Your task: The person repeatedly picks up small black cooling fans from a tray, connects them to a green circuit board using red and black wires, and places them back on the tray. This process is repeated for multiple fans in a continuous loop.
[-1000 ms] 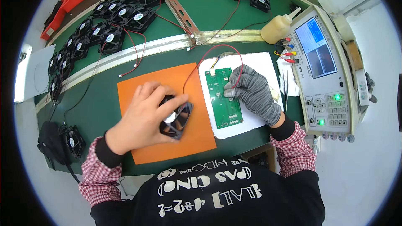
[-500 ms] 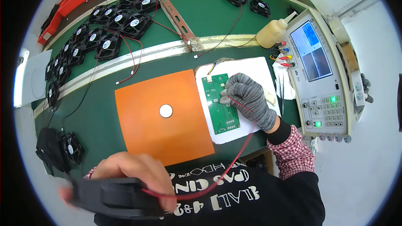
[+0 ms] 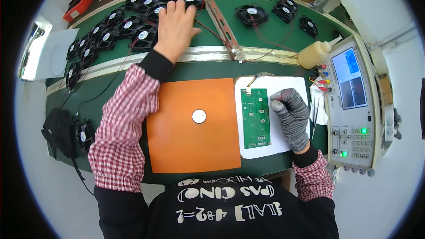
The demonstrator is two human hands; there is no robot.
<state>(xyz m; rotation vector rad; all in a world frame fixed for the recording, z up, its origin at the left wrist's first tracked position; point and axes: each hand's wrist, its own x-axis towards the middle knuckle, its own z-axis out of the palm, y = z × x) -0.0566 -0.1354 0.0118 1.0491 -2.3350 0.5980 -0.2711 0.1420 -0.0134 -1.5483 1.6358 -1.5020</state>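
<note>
My bare left hand [image 3: 176, 28] reaches to the far side of the bench with its fingers apart. It is over the right end of a cluster of black cooling fans [image 3: 142, 35], some partly hidden by it. My right hand [image 3: 292, 117], in a grey knitted glove, is curled closed just right of a green circuit board [image 3: 256, 126], with nothing visible in it. The board lies on a white foam sheet [image 3: 276, 148], a small cable plugged in at its far end. A slightly blurred fan [image 3: 251, 14] with a red lead lies beyond the metal rail, right of the slotted bracket.
An orange mat [image 3: 195, 146] with a white disc [image 3: 199, 116] lies left of the foam. A slotted metal bracket [image 3: 217, 15] divides the back. To the right stand a yellowish squeeze bottle [image 3: 313, 55], tweezers [image 3: 315, 117] and a test instrument [image 3: 349, 79]. Several fans sit back right.
My left hand has let go of the fan and moved from near my body to the far cluster. A fan now lies right of the bracket. My right hand has released the red lead.
</note>
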